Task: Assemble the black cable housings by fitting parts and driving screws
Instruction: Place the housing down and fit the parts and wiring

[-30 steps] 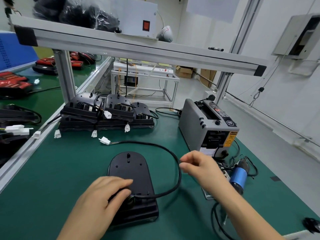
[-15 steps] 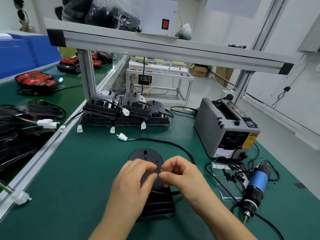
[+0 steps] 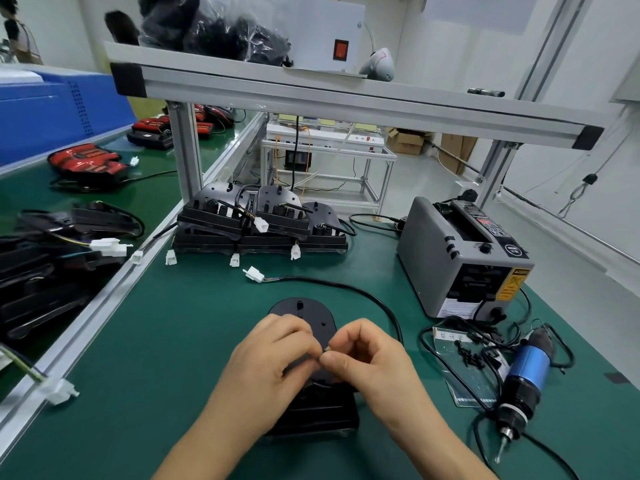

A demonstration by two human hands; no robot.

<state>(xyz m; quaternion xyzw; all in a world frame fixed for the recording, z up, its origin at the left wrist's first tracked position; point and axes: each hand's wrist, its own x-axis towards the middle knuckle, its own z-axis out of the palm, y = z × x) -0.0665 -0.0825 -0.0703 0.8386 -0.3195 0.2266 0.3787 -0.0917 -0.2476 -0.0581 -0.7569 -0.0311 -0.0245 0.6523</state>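
Left hand [image 3: 273, 362] and right hand [image 3: 367, 362] cover the middle of the housing [image 3: 304, 308], fingers [image 3: 311, 345] pinched on a tiny part [image 3: 327, 348]; screwdriver [image 3: 530, 372] lower right; green counter [image 3: 156, 341].

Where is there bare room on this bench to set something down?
Bare green mat lies left of the left hand, up to the metal rail. A smaller patch between cable and grey machine. Crowded: screws, wires and screwdriver at right.

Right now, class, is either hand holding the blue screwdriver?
No: the blue screwdriver lies on the green mat, clear of the left hand and right hand.
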